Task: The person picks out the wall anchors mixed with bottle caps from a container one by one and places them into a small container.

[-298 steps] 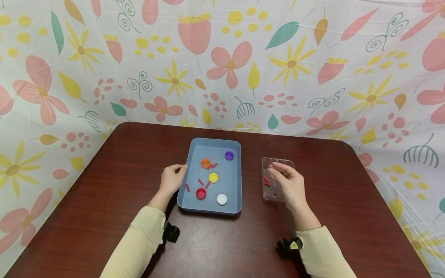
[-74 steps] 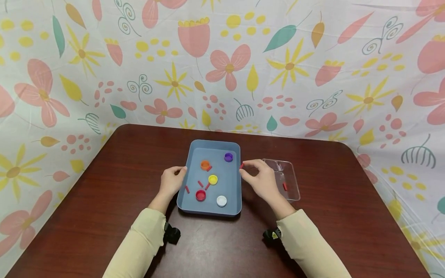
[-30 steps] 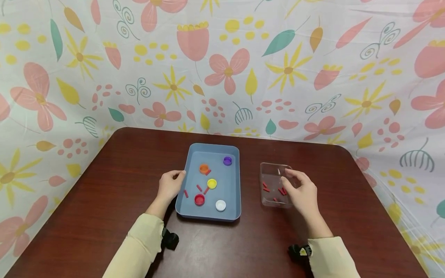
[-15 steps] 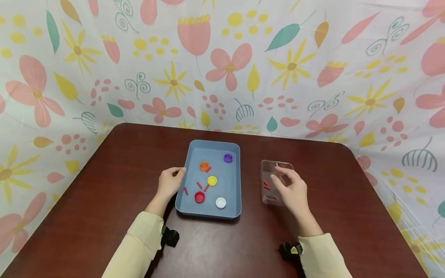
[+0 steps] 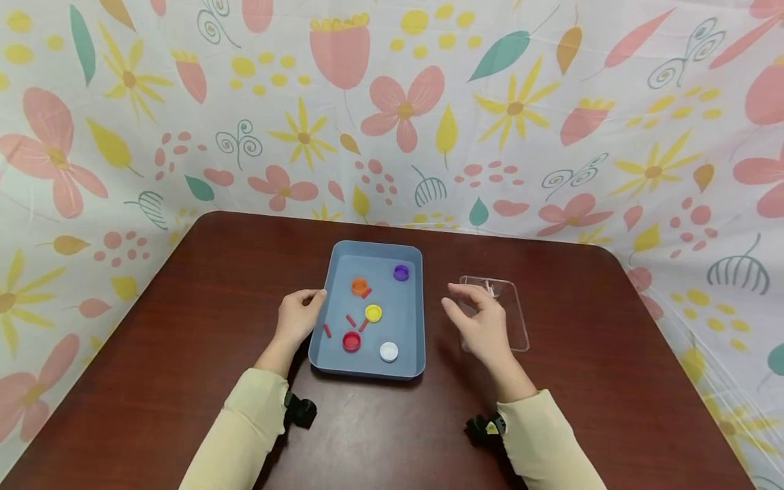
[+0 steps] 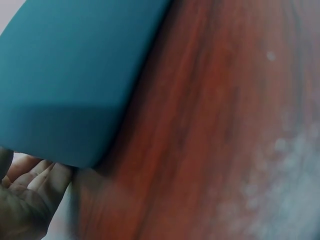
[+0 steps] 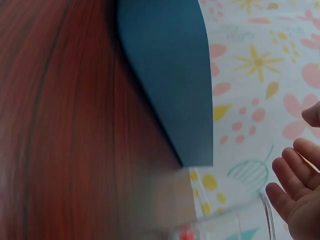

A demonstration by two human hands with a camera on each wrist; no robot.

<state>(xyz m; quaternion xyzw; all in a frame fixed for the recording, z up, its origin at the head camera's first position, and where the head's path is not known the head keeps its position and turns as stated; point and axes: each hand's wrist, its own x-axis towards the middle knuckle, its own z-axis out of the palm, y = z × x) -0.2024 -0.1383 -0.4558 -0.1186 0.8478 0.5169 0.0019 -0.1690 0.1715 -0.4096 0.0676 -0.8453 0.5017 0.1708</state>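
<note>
My left hand (image 5: 298,318) pinches the left rim of a blue-grey tray (image 5: 398,316); the left wrist view shows its fingers under the tray's edge. Several short red sticks lie in the tray, one (image 5: 351,320) near its middle. Round caps share the tray: orange (image 5: 359,286), purple (image 5: 401,273), yellow (image 5: 373,313), red (image 5: 351,341) and white (image 5: 388,351). My right hand (image 5: 486,330) hovers over the left side of a clear plastic box (image 5: 518,316), thumb and fingers apart, nothing visible between them. This hand hides much of the box's inside.
The box stands right of the tray on the dark wooden table (image 5: 367,435), with a strip of tabletop between them. A blurred red patch (image 7: 186,233) shows in the box in the right wrist view. A flower-patterned cloth (image 5: 392,136) rises behind the table.
At 2.5 s ago my right hand pinched a red stick by the tray's right edge. It then went over the box, where several sticks showed, and has since moved left, fingers apart. Left hand stays.
</note>
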